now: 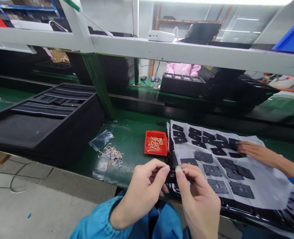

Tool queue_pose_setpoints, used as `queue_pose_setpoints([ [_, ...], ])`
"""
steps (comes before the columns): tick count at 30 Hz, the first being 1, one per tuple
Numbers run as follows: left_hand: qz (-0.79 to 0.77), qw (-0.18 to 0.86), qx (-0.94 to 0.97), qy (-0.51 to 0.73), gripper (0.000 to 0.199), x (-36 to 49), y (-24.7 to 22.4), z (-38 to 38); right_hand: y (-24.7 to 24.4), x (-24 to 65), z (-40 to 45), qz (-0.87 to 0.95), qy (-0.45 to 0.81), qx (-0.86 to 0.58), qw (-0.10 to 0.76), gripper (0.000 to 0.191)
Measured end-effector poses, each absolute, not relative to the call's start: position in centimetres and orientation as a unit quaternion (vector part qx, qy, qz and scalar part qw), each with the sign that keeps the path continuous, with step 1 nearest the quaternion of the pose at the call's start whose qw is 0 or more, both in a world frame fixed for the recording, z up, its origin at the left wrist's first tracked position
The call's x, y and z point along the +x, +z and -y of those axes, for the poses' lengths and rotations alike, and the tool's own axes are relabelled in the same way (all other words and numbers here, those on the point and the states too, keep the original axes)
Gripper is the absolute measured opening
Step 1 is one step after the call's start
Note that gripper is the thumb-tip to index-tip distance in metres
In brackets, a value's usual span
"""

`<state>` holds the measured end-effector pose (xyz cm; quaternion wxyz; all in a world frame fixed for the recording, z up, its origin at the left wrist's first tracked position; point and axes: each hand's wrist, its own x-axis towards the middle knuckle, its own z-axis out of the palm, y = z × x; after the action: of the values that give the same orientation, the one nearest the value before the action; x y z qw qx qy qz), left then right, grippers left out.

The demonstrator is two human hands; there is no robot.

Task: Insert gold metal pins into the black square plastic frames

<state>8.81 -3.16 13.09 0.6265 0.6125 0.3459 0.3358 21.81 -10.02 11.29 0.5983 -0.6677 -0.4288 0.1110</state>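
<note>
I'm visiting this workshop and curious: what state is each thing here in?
Left hand: pinching a small black piece at the fingertips.
Right hand: pinching the same piece.
Red tray: holding tan strips.
Loose tan strips: heaped on the green mat.
Plastic bag: lying flat.
White sheet: spread out, under black plates.
Another person's hand: resting on the sheet.

One red tray [156, 142], one clear plastic bag [101, 139].
</note>
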Motion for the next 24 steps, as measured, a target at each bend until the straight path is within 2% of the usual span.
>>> queue_pose_setpoints([
  [6,-0.362,0.584,0.613,0.390,0.030,9.6,12.7,4.3,11.5,20.5,10.3,0.472,-0.020,-0.666,0.577,0.009],
  [12,-0.374,0.481,0.648,0.457,0.026,10.0,11.8,5.2,11.0,19.6,10.4,0.498,-0.070,-0.642,0.579,0.007],
  [14,-0.375,0.441,0.658,0.483,0.023,10.1,11.3,5.3,10.6,19.2,10.4,0.472,-0.072,-0.644,0.597,0.016],
  [17,-0.372,0.390,0.665,0.517,0.019,10.2,10.9,5.4,10.3,18.7,10.4,0.419,-0.043,-0.635,0.648,0.042],
  [19,-0.356,0.364,0.679,0.529,0.016,10.2,11.0,5.5,10.3,18.7,10.4,0.410,-0.012,-0.633,0.657,0.048],
  [24,-0.336,0.305,0.713,0.534,0.016,9.6,11.6,6.0,10.9,19.5,10.9,0.390,0.068,-0.636,0.662,0.021],
])
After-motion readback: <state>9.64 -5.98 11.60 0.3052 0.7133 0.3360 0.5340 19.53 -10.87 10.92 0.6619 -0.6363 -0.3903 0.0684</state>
